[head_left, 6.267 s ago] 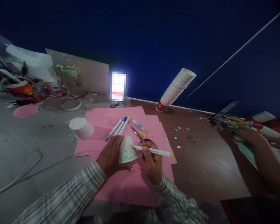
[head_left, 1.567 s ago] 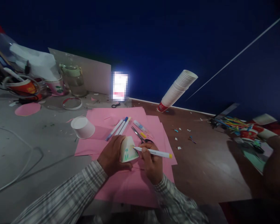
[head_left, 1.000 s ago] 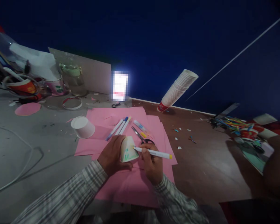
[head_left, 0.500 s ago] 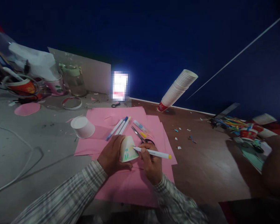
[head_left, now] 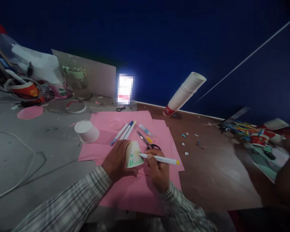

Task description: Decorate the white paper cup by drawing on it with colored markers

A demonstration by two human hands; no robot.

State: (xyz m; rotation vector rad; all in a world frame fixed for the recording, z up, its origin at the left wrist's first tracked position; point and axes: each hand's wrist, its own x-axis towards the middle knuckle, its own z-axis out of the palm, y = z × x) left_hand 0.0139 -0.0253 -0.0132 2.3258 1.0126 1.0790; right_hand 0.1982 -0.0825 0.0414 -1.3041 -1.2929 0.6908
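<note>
My left hand (head_left: 116,161) is closed around a white paper cup (head_left: 133,157) that bears green grass-like strokes and faint yellow marks. In my right hand (head_left: 159,170) is a white felt-tip marker with a yellow end (head_left: 165,159), its tip at the cup's drawn side. Both hands are over overlapping pink paper sheets (head_left: 125,196). Beyond the cup lie several markers (head_left: 125,132), a pair of scissors (head_left: 143,138) partly behind my right hand, a yellow marker cap (head_left: 149,140) and a clear tube-like item (head_left: 145,130). Another white paper cup (head_left: 87,131) stands upside down left of them.
A tall leaning stack of paper cups (head_left: 185,93) stands at the back. Far left are a glass jar (head_left: 77,85), a pink cup (head_left: 59,90) and a cable (head_left: 29,167). At the right, another person's arm (head_left: 286,167) is near red cups (head_left: 259,139) and colourful strips (head_left: 241,127).
The marker tip has shifted slightly right and down on the cup. My left hand keeps its hold. The other person's arm at the right has moved, and the whole view has shifted slightly.
</note>
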